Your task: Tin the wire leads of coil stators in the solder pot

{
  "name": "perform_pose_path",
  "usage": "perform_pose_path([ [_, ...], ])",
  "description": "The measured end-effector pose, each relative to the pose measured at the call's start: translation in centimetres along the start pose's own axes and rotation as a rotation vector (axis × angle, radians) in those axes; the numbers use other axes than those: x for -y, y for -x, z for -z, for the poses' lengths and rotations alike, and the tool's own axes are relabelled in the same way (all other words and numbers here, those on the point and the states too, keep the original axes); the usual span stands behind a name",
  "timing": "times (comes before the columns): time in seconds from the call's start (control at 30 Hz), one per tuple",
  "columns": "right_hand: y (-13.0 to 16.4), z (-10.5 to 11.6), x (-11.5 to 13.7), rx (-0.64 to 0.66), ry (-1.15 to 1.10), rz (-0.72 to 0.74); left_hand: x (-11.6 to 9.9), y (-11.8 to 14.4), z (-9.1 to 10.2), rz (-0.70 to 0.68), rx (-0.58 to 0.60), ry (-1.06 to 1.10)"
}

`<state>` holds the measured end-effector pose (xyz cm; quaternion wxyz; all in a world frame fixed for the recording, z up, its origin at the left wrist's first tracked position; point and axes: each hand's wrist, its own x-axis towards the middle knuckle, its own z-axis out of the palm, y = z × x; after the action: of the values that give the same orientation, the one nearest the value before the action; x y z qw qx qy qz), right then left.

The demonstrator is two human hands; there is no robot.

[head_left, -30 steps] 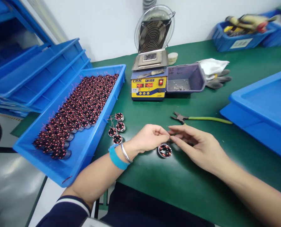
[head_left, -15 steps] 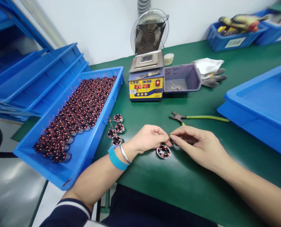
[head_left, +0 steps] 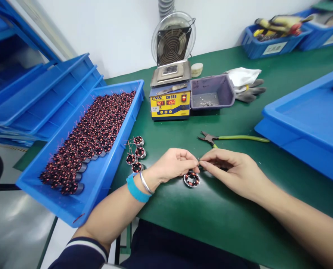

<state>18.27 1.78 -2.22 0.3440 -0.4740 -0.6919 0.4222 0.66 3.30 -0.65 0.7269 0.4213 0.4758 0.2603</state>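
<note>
Left hand (head_left: 179,164): thumb and forefinger pinched together. Right hand (head_left: 230,166): thumb and finger tips together, close against left's. Whether wire sits in either pinch, cannot tell. Coil (head_left: 192,179) on green table (head_left: 172,211), just below fingertips. Cutters (head_left: 239,138) beyond right hand. Four coils (head_left: 140,152) near left wrist, beside coil-laden blue tray (head_left: 113,164).

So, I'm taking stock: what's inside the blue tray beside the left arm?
Inside the blue tray are many closely packed red-wired coils; several at the heap's edge show silvery sides. Whatever lies beneath them is covered.
</note>
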Motion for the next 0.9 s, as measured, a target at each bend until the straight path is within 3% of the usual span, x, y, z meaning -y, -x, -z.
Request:
perform_pose_path([
  [0.3,0.4,1.3,1.2,-0.021,0.099,0.223,0.0,0.1,-0.1,-0.007,-0.03,-0.032],
  [0.43,0.2,1.4,0.5,-0.068,0.199,0.326,0.0,0.1,-0.1,-0.019,-0.028,-0.052],
  [0.53,0.0,1.0,-0.1,-0.012,0.285,0.438,0.0,0.1,-0.1,-0.013,-0.031,-0.045],
  [0.73,0.1,0.4,-0.1,0.043,0.25,0.315,0.1,0.2,-0.1,-0.029,-0.02,-0.051],
  [0.9,0.4,-0.1,-0.4,-0.177,0.193,0.159,0.4,0.0,-0.2,-0.05,-0.044,-0.043],
])
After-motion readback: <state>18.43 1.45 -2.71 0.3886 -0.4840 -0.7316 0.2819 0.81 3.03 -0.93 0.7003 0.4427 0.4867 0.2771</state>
